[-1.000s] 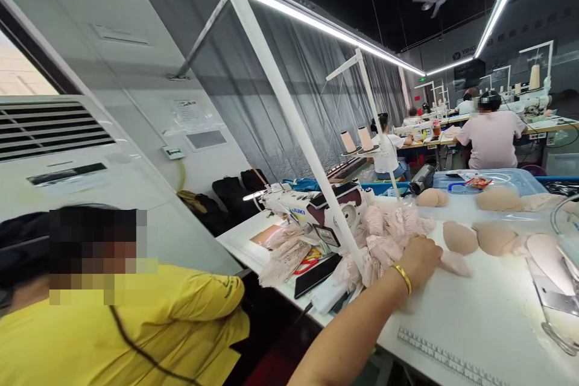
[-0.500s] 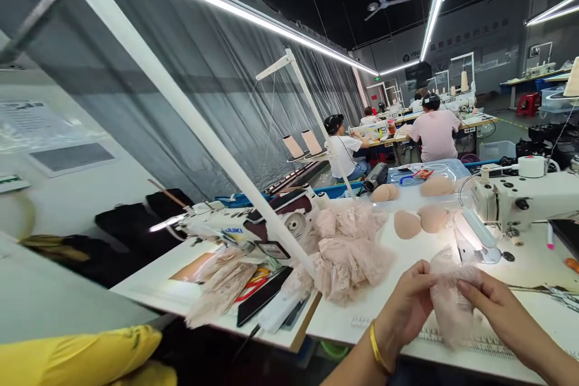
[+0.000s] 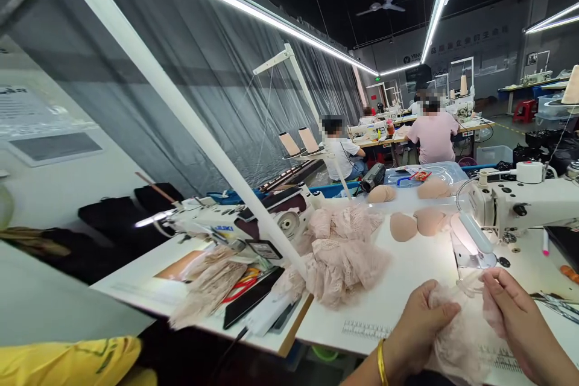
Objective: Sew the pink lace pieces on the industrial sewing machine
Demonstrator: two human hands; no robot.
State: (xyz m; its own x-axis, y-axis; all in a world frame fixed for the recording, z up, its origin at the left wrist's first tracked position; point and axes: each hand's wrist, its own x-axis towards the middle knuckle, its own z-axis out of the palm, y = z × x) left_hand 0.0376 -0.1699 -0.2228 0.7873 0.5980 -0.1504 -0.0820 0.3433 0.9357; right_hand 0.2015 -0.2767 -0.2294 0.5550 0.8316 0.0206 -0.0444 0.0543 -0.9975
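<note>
Pinching sheer pink lace (image 3: pixel 459 344) between thumb and curled fingers, the left hand (image 3: pixel 420 329) steadies one side, while the right hand's (image 3: pixel 515 319) thumb and fingertips press together on its upper edge; a little stretches between them. The lace hangs at the near right, over the white table (image 3: pixel 427 271) and its printed ruler (image 3: pixel 366 329). Just beyond stands a sewing machine (image 3: pixel 534 199), with beige molded cups (image 3: pixel 403 227) to its left. Farther left lies a lace heap (image 3: pixel 348 265), then a second machine (image 3: pixel 215 223). A yellow sleeve (image 3: pixel 85 362) shows near left; far off, seated co-workers (image 3: pixel 434 136) face away.
</note>
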